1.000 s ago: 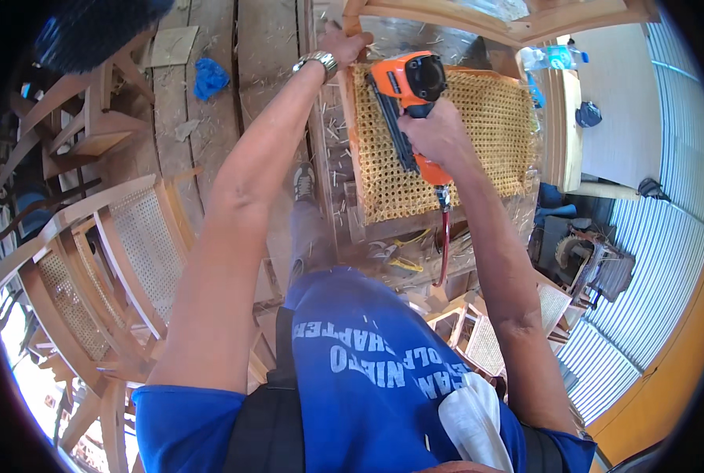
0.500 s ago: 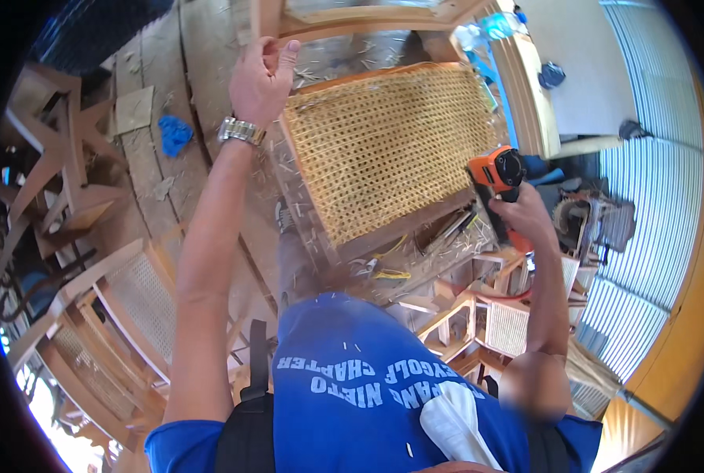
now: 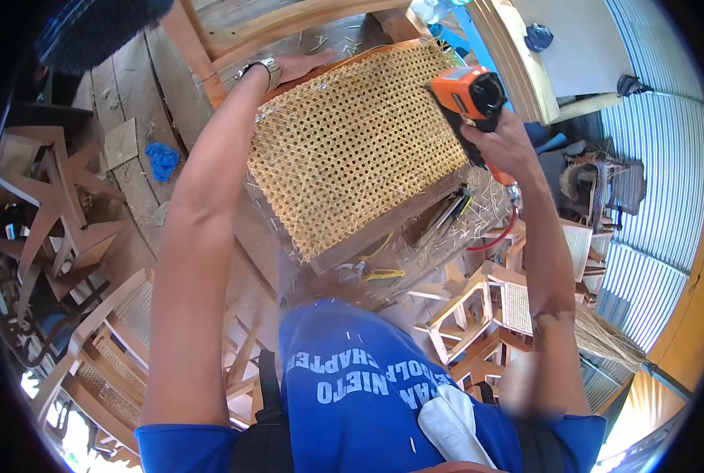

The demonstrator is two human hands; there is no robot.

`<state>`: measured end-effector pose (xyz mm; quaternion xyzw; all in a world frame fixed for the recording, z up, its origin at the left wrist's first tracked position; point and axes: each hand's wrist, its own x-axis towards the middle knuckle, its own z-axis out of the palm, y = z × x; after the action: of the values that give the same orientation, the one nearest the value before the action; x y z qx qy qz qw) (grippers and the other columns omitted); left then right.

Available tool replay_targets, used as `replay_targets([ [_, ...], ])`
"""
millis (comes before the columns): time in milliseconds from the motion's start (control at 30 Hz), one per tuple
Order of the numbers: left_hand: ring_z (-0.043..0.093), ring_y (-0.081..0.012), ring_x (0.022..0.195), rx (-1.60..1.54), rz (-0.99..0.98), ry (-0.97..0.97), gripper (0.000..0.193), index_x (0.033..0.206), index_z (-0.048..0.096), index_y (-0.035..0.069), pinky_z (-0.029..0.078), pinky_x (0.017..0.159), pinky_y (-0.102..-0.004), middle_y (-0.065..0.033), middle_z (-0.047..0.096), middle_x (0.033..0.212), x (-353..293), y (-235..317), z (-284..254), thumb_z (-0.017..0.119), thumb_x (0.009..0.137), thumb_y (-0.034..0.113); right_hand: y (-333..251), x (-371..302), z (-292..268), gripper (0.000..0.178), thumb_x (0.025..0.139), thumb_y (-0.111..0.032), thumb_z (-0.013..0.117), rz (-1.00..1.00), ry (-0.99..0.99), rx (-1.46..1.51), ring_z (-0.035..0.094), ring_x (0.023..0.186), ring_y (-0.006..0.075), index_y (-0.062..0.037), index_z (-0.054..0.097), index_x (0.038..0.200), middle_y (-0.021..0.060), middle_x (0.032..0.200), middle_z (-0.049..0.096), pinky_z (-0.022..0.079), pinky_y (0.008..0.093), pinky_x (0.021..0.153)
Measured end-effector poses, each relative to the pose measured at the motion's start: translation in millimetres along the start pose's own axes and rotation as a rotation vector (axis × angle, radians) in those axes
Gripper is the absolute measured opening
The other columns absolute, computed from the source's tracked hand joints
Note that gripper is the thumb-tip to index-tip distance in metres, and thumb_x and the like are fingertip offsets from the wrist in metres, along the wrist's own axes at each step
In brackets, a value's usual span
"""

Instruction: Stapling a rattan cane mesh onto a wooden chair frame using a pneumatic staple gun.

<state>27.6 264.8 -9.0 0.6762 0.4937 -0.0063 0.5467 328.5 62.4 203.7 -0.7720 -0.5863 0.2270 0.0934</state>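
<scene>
A woven cane panel in a wooden frame lies in front of me, strips of cane sticking out along its edges. My left hand, with a metal watch on the wrist, rests at the panel's far left edge, fingers stretched along the frame; its underside is hidden. In my right hand is an orange and black air stapler, gripped by its handle. The tool's nose is over the panel's far right part; whether it touches the cane cannot be seen. A red air hose runs from the handle's base.
A wooden frame stands beyond the panel. Slim tools and a yellow-handled tool lie on the near side among cane scraps. Chair frames crowd the left and right. A blue crumpled piece is on the planks.
My left hand has come down from the air onto the panel's far edge. My right hand has moved the stapler up and left over the cane. The panel appears shifted left.
</scene>
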Motion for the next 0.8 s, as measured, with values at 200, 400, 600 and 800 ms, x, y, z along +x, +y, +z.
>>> replay_targets([
  [200, 0.035, -0.028, 0.146, 0.023, -0.022, -0.109, 0.085, 0.15, 0.045, 0.015, 0.028, 0.118, -0.0422, -0.0125, 0.038, 0.158, -22, 68, 5, 0.033, 0.093, 0.077, -2, 37, 31, 0.043, 0.077, -0.028, 0.075, 0.037, -0.114, -0.019, 0.071, 0.094, 0.0276, -0.007, 0.07, 0.115, 0.0162, 0.101, 0.074, 0.054, 0.0376, 0.085],
  [400, 0.039, -0.0289, 0.144, 0.05, -0.013, -0.131, 0.088, 0.149, 0.048, 0.019, 0.029, 0.118, -0.0415, -0.0111, 0.042, 0.156, 38, 38, 18, 0.03, 0.091, 0.082, -21, 48, 38, 0.044, 0.078, -0.024, 0.078, 0.051, -0.107, 0.027, 0.066, 0.074, 0.0178, -0.0075, 0.07, 0.118, 0.0083, 0.085, 0.07, 0.054, 0.0345, 0.071],
  [600, 0.045, -0.029, 0.139, -0.007, 0.078, -0.295, 0.09, 0.146, 0.052, 0.022, 0.032, 0.116, -0.041, -0.0088, 0.049, 0.151, 27, 57, 15, 0.027, 0.088, 0.086, -5, 60, 40, 0.041, 0.08, -0.022, 0.078, -0.021, -0.141, 0.161, 0.06, 0.063, 0.011, -0.0072, 0.068, 0.117, 0.0035, 0.079, 0.067, 0.05, 0.0297, 0.059],
  [800, 0.046, -0.029, 0.137, 0.041, 0.009, -0.344, 0.095, 0.146, 0.053, 0.022, 0.032, 0.115, -0.0414, -0.0094, 0.051, 0.149, 41, 43, 10, 0.029, 0.084, 0.09, -6, 61, 48, 0.04, 0.081, -0.02, 0.078, -0.01, -0.141, 0.254, 0.06, 0.064, 0.0107, -0.0061, 0.068, 0.117, 0.0033, 0.08, 0.067, 0.051, 0.0295, 0.06],
])
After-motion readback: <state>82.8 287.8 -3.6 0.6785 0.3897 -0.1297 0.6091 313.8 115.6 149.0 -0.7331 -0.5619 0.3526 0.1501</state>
